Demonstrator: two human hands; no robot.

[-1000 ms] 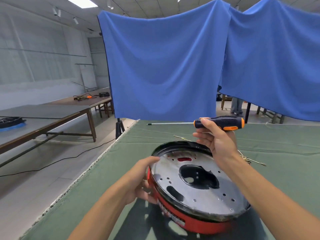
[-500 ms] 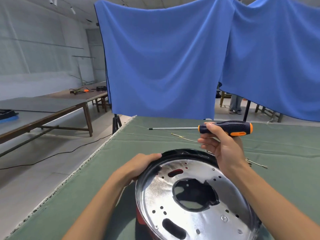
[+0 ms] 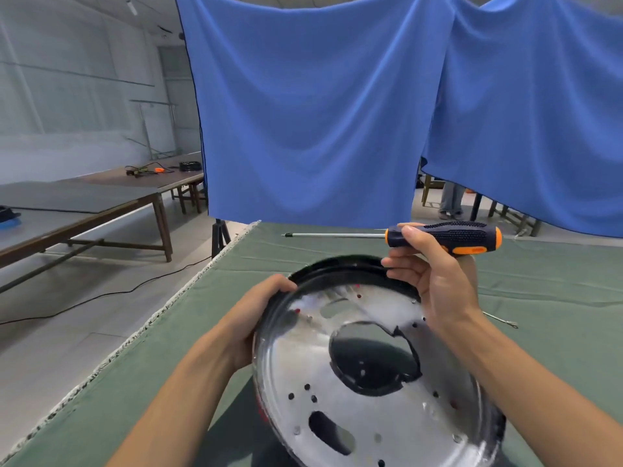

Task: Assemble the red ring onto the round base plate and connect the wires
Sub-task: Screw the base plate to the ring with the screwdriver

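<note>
The round base plate (image 3: 354,416) is shiny metal with a black rim, a big middle hole and several small holes. It is tilted up, face toward me, above the green table. A sliver of the red ring (image 3: 261,411) peeks out behind its lower left edge. My left hand (image 3: 259,315) grips the plate's upper left rim. My right hand (image 3: 435,284) holds a black and orange screwdriver (image 3: 448,235) with its shaft pointing left, fingers near the plate's top rim. A thin wire (image 3: 502,321) lies on the cloth to the right, partly hidden by my right arm.
The green cloth-covered table (image 3: 539,281) runs ahead; its left edge (image 3: 161,318) drops to the floor. Blue curtains (image 3: 320,112) hang behind the table. Long wooden tables (image 3: 101,203) stand at left, with a black cable (image 3: 101,298) on the floor. A person's legs (image 3: 450,198) show at the back right.
The plate has tipped up further toward me and hides most of the red ring. My left hand slid up to the top left rim. The screwdriver hand stayed about level.
</note>
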